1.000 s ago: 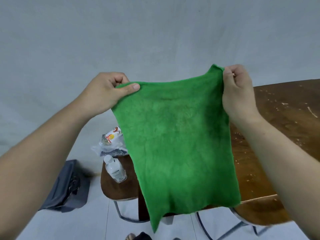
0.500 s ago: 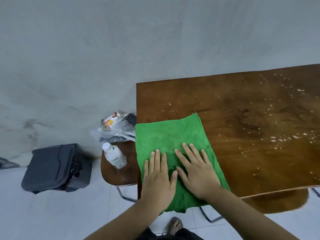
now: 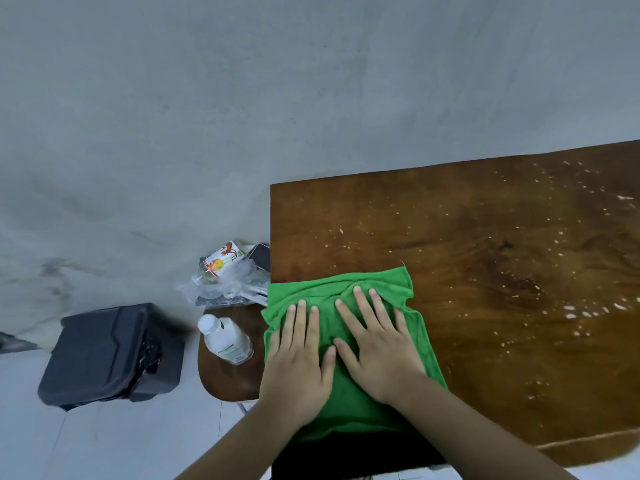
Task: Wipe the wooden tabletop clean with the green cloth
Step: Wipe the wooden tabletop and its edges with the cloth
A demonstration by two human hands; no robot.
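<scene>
The green cloth lies on the near left corner of the wooden tabletop, slightly bunched at its far edge. My left hand presses flat on its left part, fingers spread. Beside it, my right hand also lies flat on the cloth, palm down. The two thumbs nearly touch. White crumbs are scattered over the right and far parts of the tabletop.
A round wooden stool stands left of the table with a white plastic bottle and a plastic bag of packets on it. A dark case sits on the floor further left. A grey wall runs behind.
A second ago both hands held the cloth up by its top corners. It now lies on the table under flat hands, and since half a second ago its far edge has bunched up.
</scene>
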